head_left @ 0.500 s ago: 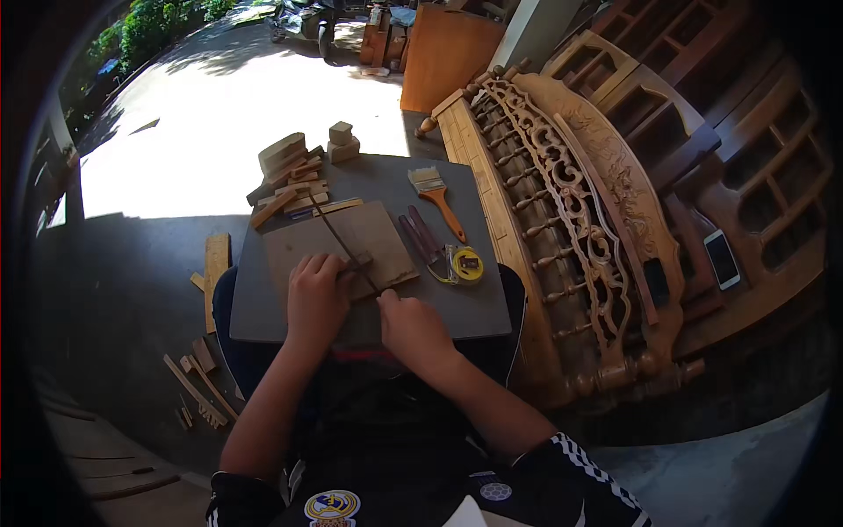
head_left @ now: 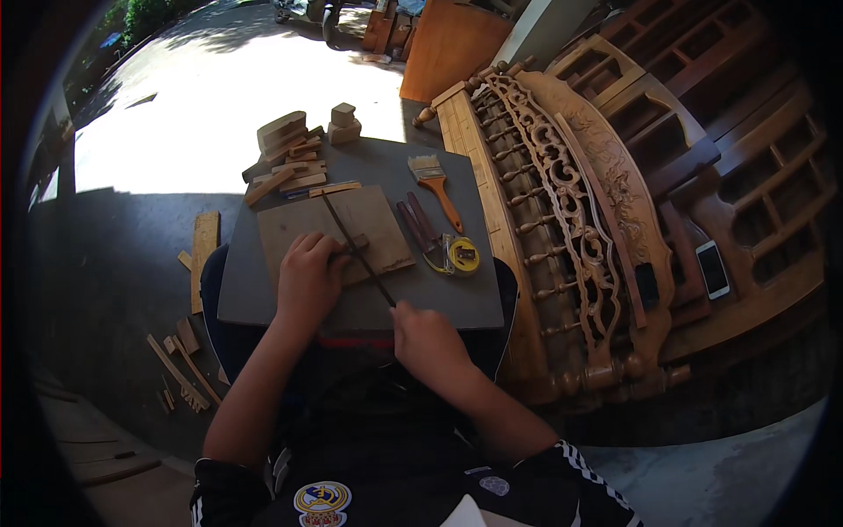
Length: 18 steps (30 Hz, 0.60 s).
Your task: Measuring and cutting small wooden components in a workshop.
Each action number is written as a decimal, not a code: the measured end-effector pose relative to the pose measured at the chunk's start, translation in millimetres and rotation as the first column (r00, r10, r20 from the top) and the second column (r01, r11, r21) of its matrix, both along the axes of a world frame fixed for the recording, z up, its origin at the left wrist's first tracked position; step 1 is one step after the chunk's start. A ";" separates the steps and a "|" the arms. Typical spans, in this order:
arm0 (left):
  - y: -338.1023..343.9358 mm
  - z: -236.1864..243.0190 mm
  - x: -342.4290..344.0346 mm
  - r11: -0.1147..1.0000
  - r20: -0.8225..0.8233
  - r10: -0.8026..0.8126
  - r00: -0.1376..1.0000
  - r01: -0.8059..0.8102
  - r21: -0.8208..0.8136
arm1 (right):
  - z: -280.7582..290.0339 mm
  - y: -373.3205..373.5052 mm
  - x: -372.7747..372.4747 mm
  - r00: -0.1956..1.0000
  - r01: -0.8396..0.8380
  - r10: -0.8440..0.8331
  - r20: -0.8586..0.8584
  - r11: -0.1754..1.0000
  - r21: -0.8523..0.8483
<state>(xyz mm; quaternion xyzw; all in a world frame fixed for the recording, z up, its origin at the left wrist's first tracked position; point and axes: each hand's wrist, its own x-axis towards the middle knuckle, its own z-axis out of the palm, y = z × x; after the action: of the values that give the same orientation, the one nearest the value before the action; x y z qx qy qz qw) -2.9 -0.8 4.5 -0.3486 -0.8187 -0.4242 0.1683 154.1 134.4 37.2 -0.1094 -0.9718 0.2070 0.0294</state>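
Observation:
My right hand [head_left: 430, 341] is closed around the near end of a long, thin, dark file [head_left: 360, 255], which slants away to the far left. Under its middle lies a small wood block [head_left: 358, 240], pinched by the fingers of my left hand [head_left: 307, 274]. My left fingers partly hide the block. Both rest over a flat square board [head_left: 299, 220] on the grey tabletop [head_left: 250, 303]. Right of the board are a pair of dark-handled pliers [head_left: 417, 220], a yellow tape measure [head_left: 463, 256] and a paintbrush [head_left: 432, 184] with an orange handle.
Wood offcuts [head_left: 294, 158] and a stacked block [head_left: 344, 125] sit at the table's far left. A carved wooden panel [head_left: 562, 193] leans close on the right, with a white phone [head_left: 712, 269] beyond it. More wood strips [head_left: 180, 369] lie on the floor at left.
My right hand has drawn the file nearer and to the right, across the block. My left hand keeps its hold on the block. The whole view has shifted slightly.

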 end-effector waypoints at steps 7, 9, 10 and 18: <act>5.0 -6.4 7.9 0.998 -0.004 0.067 0.998 -0.067 -0.019 | -7.7 -0.1 -50.7 0.998 -0.041 0.042 -0.038 0.999 0.024; 5.8 -7.1 7.9 0.996 -0.002 0.086 0.996 -0.086 -0.016 | -4.6 0.0 -33.5 0.999 -0.018 0.018 -0.049 1.000 0.011; 6.0 -7.2 6.8 0.995 -0.008 0.098 0.995 -0.098 -0.005 | -6.7 1.7 -21.5 1.000 -0.027 0.027 -0.014 1.000 0.011; 0.0 -0.8 -2.1 0.999 -0.017 0.031 0.999 -0.030 0.020 | 2.0 6.3 40.6 0.995 -0.006 0.002 -0.098 0.999 -0.044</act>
<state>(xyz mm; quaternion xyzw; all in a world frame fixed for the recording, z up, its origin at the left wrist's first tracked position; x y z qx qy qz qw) -5.0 -0.8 3.7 -0.3379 -0.8183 -0.4267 0.1850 194.6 140.7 39.2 -0.0977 -0.9646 0.2335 0.0743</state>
